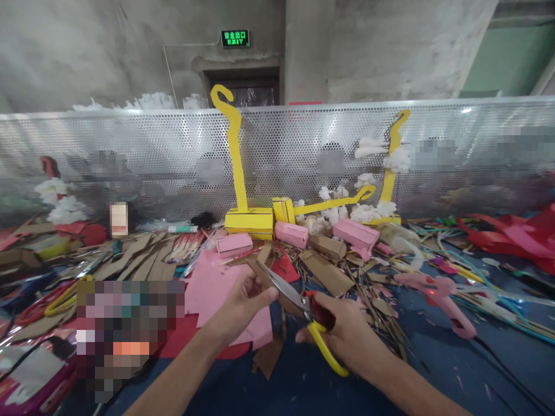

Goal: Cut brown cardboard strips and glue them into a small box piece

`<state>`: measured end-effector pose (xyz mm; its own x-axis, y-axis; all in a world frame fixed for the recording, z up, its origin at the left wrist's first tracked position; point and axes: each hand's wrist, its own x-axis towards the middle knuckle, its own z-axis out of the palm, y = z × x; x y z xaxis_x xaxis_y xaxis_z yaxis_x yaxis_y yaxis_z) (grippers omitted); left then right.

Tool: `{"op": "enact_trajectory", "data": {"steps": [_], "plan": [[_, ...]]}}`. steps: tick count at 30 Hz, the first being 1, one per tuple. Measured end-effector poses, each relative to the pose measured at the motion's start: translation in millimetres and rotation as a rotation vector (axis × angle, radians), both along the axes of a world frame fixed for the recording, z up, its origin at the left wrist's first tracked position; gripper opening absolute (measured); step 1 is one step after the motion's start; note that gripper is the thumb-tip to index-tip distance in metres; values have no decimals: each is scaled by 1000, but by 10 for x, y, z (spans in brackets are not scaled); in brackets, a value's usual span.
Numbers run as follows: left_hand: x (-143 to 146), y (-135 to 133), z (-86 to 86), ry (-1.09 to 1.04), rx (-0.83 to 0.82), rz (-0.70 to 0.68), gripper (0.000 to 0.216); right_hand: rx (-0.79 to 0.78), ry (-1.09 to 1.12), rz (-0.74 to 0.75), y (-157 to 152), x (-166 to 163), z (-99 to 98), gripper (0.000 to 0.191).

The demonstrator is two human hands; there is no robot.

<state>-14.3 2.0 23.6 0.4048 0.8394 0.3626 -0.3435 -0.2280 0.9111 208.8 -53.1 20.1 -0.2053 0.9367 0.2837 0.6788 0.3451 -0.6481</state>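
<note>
My right hand [340, 326] is wrapped around the handles of a pair of scissors [284, 286] with red and yellow grips. The blades point up and left, lying along a strip of brown cardboard [271, 278]. That strip is pinched in my left hand [245, 300], thumb toward the blades. Under and behind the left hand lie sheets of pink paper [208, 283], with red paper [191, 335] below them. Just beyond are small pink boxes [291, 234] and a flat piece of brown cardboard [327, 273].
Yellow hook-topped paper stands [236, 162] rise at the back before a perforated metal screen [299, 138]. A pink glue gun [446, 300] with a black cord lies at right. Cardboard strips [134, 248] lie at left, and thin cardboard scraps [381, 318] beside my right hand.
</note>
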Motion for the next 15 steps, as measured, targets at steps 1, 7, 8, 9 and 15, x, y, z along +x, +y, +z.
{"op": "enact_trajectory", "data": {"steps": [1,7,8,9,15], "plan": [[5,-4,5,-21,-3,-9,19,0,5,2,7,9,-18,41],[29,-21,13,-66,-9,-61,17,-6,4,-26,30,20,-70,42],[29,-17,9,-68,-7,-59,17,14,-2,-39,24,12,-56,41],[26,-11,2,-71,-3,-51,18,44,-7,-50,16,4,-36,41],[-9,26,-42,-11,9,-7,22,171,-3,-4,-44,-24,70,33]]}}
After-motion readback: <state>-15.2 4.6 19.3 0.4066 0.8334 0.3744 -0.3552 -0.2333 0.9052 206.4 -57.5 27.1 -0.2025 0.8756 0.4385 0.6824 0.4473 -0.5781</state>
